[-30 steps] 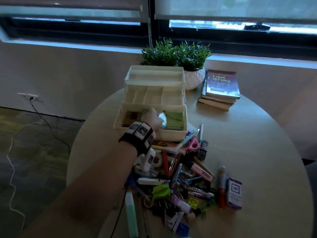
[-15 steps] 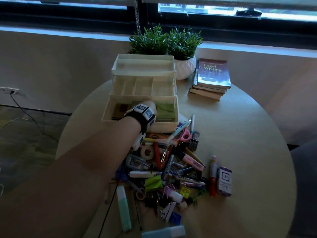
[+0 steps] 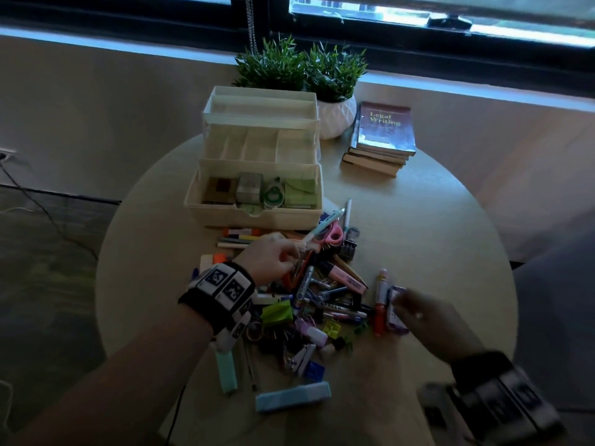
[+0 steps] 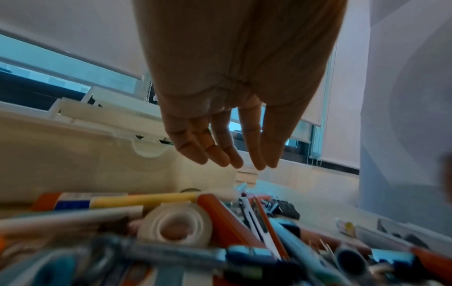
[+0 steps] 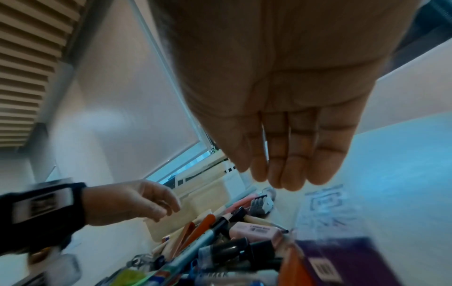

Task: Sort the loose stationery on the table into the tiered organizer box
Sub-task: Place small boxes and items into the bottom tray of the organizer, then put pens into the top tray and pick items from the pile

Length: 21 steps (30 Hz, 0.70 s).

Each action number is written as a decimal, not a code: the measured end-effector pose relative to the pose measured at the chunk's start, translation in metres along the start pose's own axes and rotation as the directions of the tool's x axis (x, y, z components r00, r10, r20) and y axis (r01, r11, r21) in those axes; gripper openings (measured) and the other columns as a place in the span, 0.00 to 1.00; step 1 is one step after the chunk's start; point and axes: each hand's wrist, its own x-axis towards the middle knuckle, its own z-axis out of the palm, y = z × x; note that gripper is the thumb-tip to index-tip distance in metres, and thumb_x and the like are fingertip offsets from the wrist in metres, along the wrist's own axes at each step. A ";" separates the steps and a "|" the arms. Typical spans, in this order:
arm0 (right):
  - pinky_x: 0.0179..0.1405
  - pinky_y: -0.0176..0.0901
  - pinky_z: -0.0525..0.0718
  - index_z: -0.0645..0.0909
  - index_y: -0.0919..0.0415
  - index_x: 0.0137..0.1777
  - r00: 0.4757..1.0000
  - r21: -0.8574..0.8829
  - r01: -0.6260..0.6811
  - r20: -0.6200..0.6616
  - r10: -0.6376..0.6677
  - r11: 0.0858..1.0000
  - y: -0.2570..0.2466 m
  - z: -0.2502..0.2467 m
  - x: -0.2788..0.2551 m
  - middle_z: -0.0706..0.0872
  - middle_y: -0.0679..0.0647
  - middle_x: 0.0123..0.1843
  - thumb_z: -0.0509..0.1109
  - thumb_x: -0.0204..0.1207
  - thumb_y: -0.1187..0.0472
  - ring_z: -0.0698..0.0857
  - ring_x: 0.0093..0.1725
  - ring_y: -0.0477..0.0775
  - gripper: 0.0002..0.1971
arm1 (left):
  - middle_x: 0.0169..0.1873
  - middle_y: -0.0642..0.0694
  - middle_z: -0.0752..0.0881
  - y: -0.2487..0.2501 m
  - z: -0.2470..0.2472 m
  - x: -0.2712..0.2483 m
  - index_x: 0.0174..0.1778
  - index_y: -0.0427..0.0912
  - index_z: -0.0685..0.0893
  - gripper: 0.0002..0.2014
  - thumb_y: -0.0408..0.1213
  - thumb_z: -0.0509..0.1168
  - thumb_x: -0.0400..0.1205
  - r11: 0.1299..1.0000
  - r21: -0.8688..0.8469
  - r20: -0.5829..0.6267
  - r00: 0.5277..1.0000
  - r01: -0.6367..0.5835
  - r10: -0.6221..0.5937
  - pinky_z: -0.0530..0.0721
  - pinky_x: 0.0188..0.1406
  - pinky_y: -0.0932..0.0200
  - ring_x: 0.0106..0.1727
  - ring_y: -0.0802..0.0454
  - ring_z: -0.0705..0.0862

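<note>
A cream tiered organizer box (image 3: 257,214) stands open at the table's far side; its bottom tray holds small boxes, a tape dispenser (image 3: 273,196) and green sticky notes. A heap of loose stationery (image 3: 309,297) lies in front of it. My left hand (image 3: 273,259) hovers over the heap's near-left part, fingers relaxed and empty (image 4: 227,152), above a clear tape roll (image 4: 175,224). My right hand (image 3: 425,317), blurred, hangs open (image 5: 286,174) above a purple ink box (image 3: 396,310) and a red marker (image 3: 380,304).
Two potted plants (image 3: 302,72) and a stack of books (image 3: 380,136) sit behind and right of the organizer. A mint pen (image 3: 227,368) and a light blue case (image 3: 293,397) lie near the table's front edge. Bare round table (image 3: 434,236) stretches to the right.
My left hand has left the tape dispenser in the bottom tray and drawn back over the heap. My right hand has come into view above the ink box.
</note>
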 end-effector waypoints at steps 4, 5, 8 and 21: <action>0.54 0.44 0.79 0.83 0.63 0.57 0.999 -0.056 0.004 0.040 -0.002 0.998 -0.018 0.015 0.067 0.88 0.62 0.55 0.65 0.77 0.63 0.85 0.55 0.59 0.11 | 0.58 0.44 0.82 0.002 0.016 -0.005 0.53 0.45 0.88 0.10 0.35 0.64 0.79 0.996 0.084 0.036 0.999 -0.041 0.038 0.76 0.65 0.54 0.62 0.47 0.78; 0.55 0.43 0.78 0.82 0.63 0.59 0.997 -0.090 -0.012 0.069 0.018 0.996 -0.024 0.020 0.080 0.87 0.62 0.57 0.64 0.77 0.63 0.84 0.57 0.59 0.12 | 0.57 0.45 0.83 0.003 0.019 -0.004 0.53 0.46 0.88 0.11 0.36 0.63 0.79 0.994 0.105 0.054 0.998 -0.042 0.036 0.76 0.64 0.51 0.62 0.47 0.78; 0.47 0.42 0.78 0.82 0.65 0.57 0.991 -0.244 -0.013 0.123 0.045 0.970 -0.042 0.030 0.103 0.86 0.61 0.52 0.60 0.80 0.56 0.83 0.51 0.59 0.15 | 0.55 0.48 0.84 0.005 0.028 0.001 0.51 0.51 0.88 0.10 0.40 0.62 0.79 0.987 0.160 0.055 0.998 -0.034 0.026 0.79 0.61 0.47 0.61 0.48 0.78; 0.38 0.38 0.72 0.84 0.64 0.50 0.984 -0.303 -0.134 0.073 0.163 0.943 -0.019 -0.013 0.079 0.86 0.60 0.49 0.69 0.73 0.54 0.84 0.49 0.59 0.13 | 0.60 0.35 0.83 0.076 0.031 0.104 0.60 0.34 0.81 0.14 0.30 0.56 0.82 0.995 0.101 0.068 0.998 -0.023 0.016 0.77 0.60 0.52 0.64 0.38 0.80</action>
